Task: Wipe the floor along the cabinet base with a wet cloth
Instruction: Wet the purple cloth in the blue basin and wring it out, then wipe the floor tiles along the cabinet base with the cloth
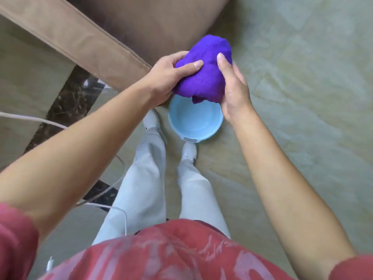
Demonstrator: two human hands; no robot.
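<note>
A bunched purple cloth [205,73] is held at chest height between both hands. My left hand [167,77] grips its left side with the thumb on top. My right hand [232,87] cups its right side, thumb pressed on the cloth. Straight below on the floor stands a round light blue basin [193,126]; a corner of the cloth hangs over its far rim. The brown cabinet [80,39] runs diagonally at the upper left, and its base meets the pale tiled floor [302,77] near the basin.
My legs in light grey trousers and white shoes [150,118] stand just left of and behind the basin. White cables [113,186] trail over the floor at the left. A dark speckled strip [66,110] lies beside the cabinet at the left.
</note>
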